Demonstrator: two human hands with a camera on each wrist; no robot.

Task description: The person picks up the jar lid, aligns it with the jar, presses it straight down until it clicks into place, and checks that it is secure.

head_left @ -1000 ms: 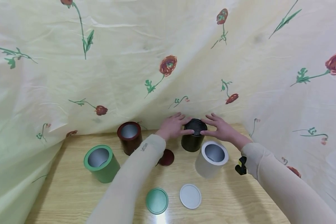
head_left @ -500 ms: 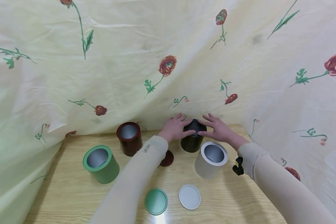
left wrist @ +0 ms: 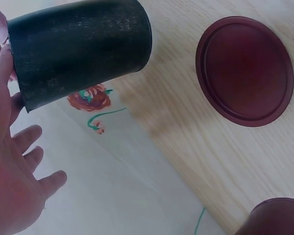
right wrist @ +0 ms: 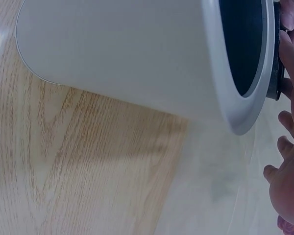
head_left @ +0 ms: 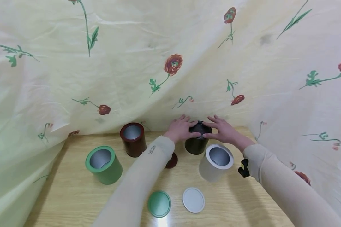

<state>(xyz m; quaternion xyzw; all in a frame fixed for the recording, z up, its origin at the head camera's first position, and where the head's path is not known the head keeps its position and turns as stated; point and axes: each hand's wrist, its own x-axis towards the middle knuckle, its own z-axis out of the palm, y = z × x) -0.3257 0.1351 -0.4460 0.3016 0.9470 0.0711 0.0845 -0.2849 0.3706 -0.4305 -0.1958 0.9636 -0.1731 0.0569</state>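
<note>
My left hand (head_left: 181, 129) and right hand (head_left: 223, 130) are spread, fingers at the top of the black canister (head_left: 194, 146) near the table's (head_left: 74, 195) back edge. White canister (head_left: 211, 170) mostly blocks it from my right wrist; my left sleeve (head_left: 139, 183) half-hides the dark red lid (head_left: 174, 161).

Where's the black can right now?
In the head view, the black can stands near the back of the table, a bit right of the middle, between the left hand and right hand, just behind the white can.
</note>
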